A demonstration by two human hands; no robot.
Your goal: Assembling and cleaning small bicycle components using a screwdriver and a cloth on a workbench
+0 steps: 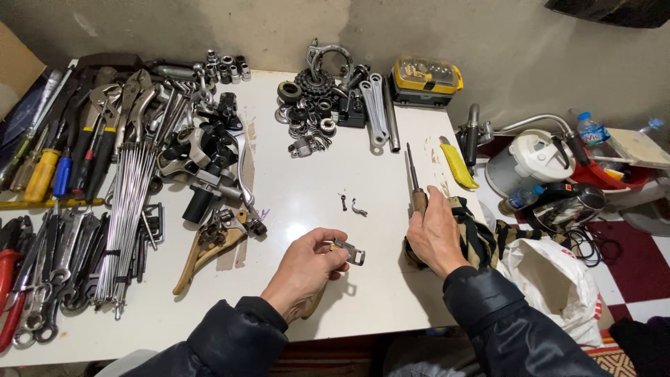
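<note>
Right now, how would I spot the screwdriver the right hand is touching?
Start at the white table and go to its right edge. The right hand rests on the wooden handle of a screwdriver whose dark shaft points away. Unlike the yellow utility knife beside it, it is thin and brown-handled.

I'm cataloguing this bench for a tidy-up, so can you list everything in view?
Table: one, white, centre.
Spokes: a bundle, silver, left.
Pliers and wrenches: several, steel, back left.
Screwdrivers: several, yellow and blue handles, far left.
Brake levers: a few, tan and black, left of centre.
Sprockets and rings: a pile, dark metal, back centre.
Bit case: one, yellow, back right.
Utility knife: one, yellow, right.
Kettle: one, white, on the floor at right.
Left hand: holds a small metal clip.
Right hand: grips a wooden-handled screwdriver.
</note>
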